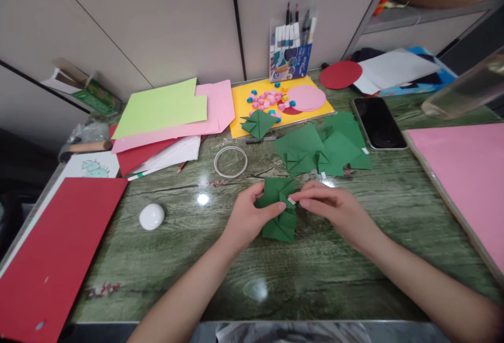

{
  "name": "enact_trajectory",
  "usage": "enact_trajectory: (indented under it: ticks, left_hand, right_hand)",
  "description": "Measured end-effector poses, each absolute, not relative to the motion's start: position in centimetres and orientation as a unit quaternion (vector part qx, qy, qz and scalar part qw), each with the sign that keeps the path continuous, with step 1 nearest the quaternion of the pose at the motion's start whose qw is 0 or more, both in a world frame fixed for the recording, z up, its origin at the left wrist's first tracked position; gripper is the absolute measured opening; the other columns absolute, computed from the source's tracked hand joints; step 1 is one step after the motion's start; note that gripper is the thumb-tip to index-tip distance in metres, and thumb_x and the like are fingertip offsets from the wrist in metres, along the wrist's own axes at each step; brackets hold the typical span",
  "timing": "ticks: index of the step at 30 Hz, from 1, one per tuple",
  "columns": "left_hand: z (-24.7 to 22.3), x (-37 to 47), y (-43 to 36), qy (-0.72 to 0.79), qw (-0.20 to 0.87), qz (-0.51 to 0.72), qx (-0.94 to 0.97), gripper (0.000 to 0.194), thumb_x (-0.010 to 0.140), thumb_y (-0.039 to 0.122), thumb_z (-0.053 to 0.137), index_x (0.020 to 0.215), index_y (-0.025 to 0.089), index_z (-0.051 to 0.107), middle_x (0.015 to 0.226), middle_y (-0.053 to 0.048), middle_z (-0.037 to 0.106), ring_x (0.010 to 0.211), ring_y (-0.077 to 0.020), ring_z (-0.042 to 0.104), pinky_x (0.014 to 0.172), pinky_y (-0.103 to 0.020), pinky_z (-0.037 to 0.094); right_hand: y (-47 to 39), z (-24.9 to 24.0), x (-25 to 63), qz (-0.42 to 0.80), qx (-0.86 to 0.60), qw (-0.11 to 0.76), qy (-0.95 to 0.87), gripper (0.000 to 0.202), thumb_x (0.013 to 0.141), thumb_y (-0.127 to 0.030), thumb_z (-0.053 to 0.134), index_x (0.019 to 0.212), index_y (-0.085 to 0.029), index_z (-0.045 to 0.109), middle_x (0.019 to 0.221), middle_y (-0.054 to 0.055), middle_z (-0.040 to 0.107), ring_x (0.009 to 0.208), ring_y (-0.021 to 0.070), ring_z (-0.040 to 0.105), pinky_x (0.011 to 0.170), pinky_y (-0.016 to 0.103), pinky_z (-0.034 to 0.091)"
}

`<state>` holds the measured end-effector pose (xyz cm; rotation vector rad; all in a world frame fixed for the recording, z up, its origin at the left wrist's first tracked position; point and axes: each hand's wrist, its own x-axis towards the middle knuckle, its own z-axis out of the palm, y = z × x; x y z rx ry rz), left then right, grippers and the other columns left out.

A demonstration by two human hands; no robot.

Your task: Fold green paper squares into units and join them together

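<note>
My left hand [252, 211] grips a folded green paper [284, 227] by its left side, thumb on top of the folds. Against the paper's right edge, my right hand [328, 204] has thumb and index finger close together at a small white piece [291, 200], which lies on the green surface. More green folded papers [333, 146] lie just behind, with small white bits by them. A green folded leaf shape [259, 124] rests on the yellow sheet [240, 106]. A roll of tape [230, 162] lies flat to the left of the green papers.
On the left are a red sheet [59, 248], a white round object [151, 217] and light green paper [161, 106]. A marker box [291, 59] stands at the back. To the right lie a phone [378, 122] and pink paper [464, 175]. A clear cylinder [460, 91] is at far right.
</note>
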<state>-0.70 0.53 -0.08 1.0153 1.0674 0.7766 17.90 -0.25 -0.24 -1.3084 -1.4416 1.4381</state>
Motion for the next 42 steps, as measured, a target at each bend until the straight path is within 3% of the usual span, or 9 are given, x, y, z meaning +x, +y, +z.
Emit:
enact_trajectory:
  ticks: [8, 16, 30, 42]
  left_hand:
    - [-0.27, -0.72, 0.52, 0.472, 0.687, 0.348, 0.431, 0.03, 0.066, 0.028, 0.07, 0.091, 0.013, 0.063, 0.092, -0.007, 0.066, 0.084, -0.0196, 0.06, 0.075, -0.031, 0.047]
    - [-0.33, -0.69, 0.43, 0.465, 0.697, 0.353, 0.417, 0.028, 0.068, 0.026, 0.07, 0.091, 0.012, 0.062, 0.091, -0.007, 0.065, 0.082, -0.0172, 0.059, 0.075, -0.029, 0.047]
    - [-0.48, -0.64, 0.42, 0.46, 0.692, 0.362, 0.421, 0.03, 0.068, 0.026, 0.07, 0.094, 0.013, 0.062, 0.092, -0.007, 0.065, 0.085, -0.0186, 0.059, 0.076, -0.03, 0.047]
    - [-0.57, -0.75, 0.47, 0.469, 0.673, 0.354, 0.449, 0.028, 0.069, 0.027, 0.069, 0.092, 0.013, 0.062, 0.09, -0.007, 0.065, 0.082, -0.0186, 0.058, 0.073, -0.03, 0.046]
  right_hand:
    - [-0.41, -0.15, 17.89, 0.525, -0.509, 0.347, -0.588, 0.016, 0.079, -0.03, 0.058, 0.086, -0.026, 0.072, 0.076, 0.003, 0.057, 0.072, 0.0167, 0.053, 0.061, 0.029, 0.041]
    - [-0.74, 0.16, 17.73, 0.482, -0.508, 0.354, -0.62, 0.017, 0.081, -0.025, 0.056, 0.088, -0.028, 0.071, 0.078, 0.002, 0.056, 0.075, 0.0162, 0.053, 0.067, 0.03, 0.042]
    - [-1.02, 0.21, 17.65, 0.42, -0.506, 0.359, -0.662, 0.02, 0.082, -0.022, 0.055, 0.093, -0.027, 0.071, 0.08, 0.002, 0.056, 0.072, 0.0143, 0.053, 0.059, 0.026, 0.042]
    - [-0.41, -0.42, 17.9, 0.524, -0.512, 0.355, -0.581, 0.016, 0.079, -0.028, 0.059, 0.088, -0.028, 0.072, 0.078, 0.002, 0.056, 0.071, 0.015, 0.053, 0.059, 0.028, 0.04]
